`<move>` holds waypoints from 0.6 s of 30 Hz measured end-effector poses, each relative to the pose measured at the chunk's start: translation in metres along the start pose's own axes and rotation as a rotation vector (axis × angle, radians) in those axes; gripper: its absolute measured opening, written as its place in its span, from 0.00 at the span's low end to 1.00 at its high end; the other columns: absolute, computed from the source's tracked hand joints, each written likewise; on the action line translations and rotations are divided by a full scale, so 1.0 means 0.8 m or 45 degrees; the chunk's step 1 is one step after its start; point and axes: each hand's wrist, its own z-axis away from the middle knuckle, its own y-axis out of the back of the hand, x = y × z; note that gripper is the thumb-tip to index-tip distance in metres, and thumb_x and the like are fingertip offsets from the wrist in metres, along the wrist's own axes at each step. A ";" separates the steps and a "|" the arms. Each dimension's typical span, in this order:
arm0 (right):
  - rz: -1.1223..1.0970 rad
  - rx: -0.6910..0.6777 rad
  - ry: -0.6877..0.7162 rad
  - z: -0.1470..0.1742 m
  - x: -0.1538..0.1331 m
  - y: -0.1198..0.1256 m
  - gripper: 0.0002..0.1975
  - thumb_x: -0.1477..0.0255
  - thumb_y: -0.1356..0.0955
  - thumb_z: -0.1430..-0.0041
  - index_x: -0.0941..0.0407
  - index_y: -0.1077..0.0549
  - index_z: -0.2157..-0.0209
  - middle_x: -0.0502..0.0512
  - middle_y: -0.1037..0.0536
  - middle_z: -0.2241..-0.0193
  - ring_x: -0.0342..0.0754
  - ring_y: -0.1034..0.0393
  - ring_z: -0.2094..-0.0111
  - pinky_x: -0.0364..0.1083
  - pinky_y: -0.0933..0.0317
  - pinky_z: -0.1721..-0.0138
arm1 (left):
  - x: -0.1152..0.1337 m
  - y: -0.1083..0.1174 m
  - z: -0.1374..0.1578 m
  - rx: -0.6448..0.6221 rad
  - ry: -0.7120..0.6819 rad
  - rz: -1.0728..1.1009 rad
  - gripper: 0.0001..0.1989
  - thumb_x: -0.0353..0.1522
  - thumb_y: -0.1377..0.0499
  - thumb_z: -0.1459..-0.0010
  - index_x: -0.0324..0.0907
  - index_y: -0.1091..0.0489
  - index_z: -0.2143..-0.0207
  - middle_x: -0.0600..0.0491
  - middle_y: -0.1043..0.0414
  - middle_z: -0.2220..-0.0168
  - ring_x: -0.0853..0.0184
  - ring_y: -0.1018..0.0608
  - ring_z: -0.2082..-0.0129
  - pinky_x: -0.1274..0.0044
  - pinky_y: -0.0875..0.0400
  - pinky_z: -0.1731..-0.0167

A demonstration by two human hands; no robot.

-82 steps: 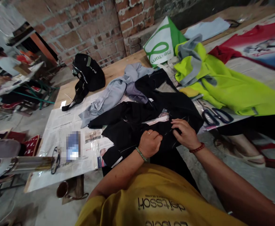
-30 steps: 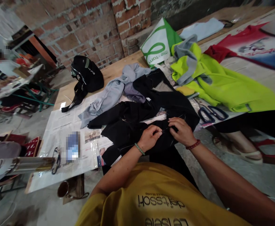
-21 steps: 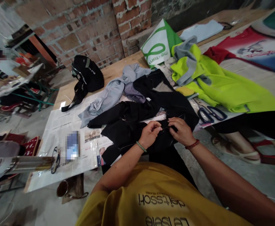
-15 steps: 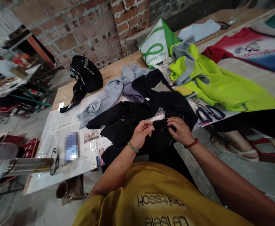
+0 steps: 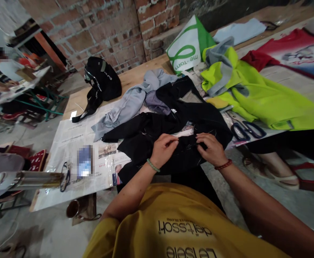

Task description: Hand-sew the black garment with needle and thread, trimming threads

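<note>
While the table (image 5: 135,74) carries newspaper (image 5: 68,143), black cloth (image 5: 186,154) lies bunched over its near edge. Right hand (image 5: 213,149): fingers half curled, pinching the cloth. Left hand (image 5: 162,150): fingers bunched, can't tell if gripping anything. Green bracelet (image 5: 153,166) left, red bracelet (image 5: 223,165) right.

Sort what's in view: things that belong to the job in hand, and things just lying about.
Job in hand:
black garment, with the left hand and right hand at it
possibly the navy-handled scissors, lying unheld

Seemingly just lying about:
black strapped bag
green-and-white bag
metal flask
neon-yellow garment
red, white and blue shirt
</note>
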 end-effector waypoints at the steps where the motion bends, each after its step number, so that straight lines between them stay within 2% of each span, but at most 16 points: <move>1: 0.004 0.000 0.003 0.000 0.000 0.000 0.09 0.80 0.35 0.52 0.53 0.33 0.69 0.56 0.25 0.65 0.53 0.29 0.58 0.56 0.35 0.56 | 0.003 -0.010 -0.003 -0.058 -0.066 -0.077 0.05 0.29 0.42 0.47 0.40 0.27 0.69 0.52 0.30 0.68 0.72 0.28 0.68 0.80 0.32 0.66; 4: 0.014 -0.008 0.012 0.000 0.000 0.000 0.09 0.80 0.35 0.52 0.53 0.33 0.69 0.56 0.25 0.66 0.53 0.29 0.58 0.56 0.35 0.57 | 0.008 -0.034 -0.013 -0.248 -0.137 -0.314 0.06 0.29 0.43 0.46 0.42 0.27 0.67 0.53 0.29 0.66 0.71 0.27 0.65 0.79 0.32 0.60; 7: 0.018 -0.012 0.019 0.001 0.001 0.000 0.10 0.81 0.36 0.53 0.53 0.33 0.69 0.56 0.25 0.65 0.53 0.30 0.59 0.56 0.35 0.57 | 0.011 -0.048 -0.016 -0.406 -0.107 -0.604 0.05 0.30 0.43 0.46 0.44 0.27 0.68 0.54 0.30 0.63 0.69 0.27 0.62 0.78 0.32 0.60; 10: 0.020 -0.008 0.033 0.001 0.003 0.000 0.09 0.81 0.36 0.53 0.54 0.33 0.69 0.57 0.25 0.66 0.53 0.30 0.59 0.55 0.35 0.57 | 0.012 -0.053 -0.013 -0.451 -0.046 -0.792 0.05 0.31 0.44 0.45 0.44 0.28 0.70 0.54 0.31 0.64 0.68 0.28 0.64 0.77 0.32 0.63; 13: 0.017 -0.007 0.020 0.001 0.003 0.000 0.09 0.81 0.36 0.53 0.53 0.33 0.69 0.57 0.25 0.66 0.53 0.30 0.59 0.55 0.35 0.57 | 0.010 -0.054 -0.010 -0.433 0.005 -0.738 0.05 0.30 0.45 0.45 0.43 0.30 0.71 0.54 0.33 0.66 0.69 0.29 0.66 0.78 0.33 0.64; 18: 0.003 0.004 0.003 0.002 0.003 -0.001 0.09 0.81 0.35 0.53 0.54 0.33 0.70 0.57 0.25 0.65 0.53 0.30 0.58 0.55 0.35 0.57 | -0.004 -0.051 -0.011 -0.431 0.075 -0.439 0.04 0.27 0.45 0.47 0.40 0.33 0.74 0.55 0.35 0.69 0.71 0.31 0.67 0.79 0.35 0.62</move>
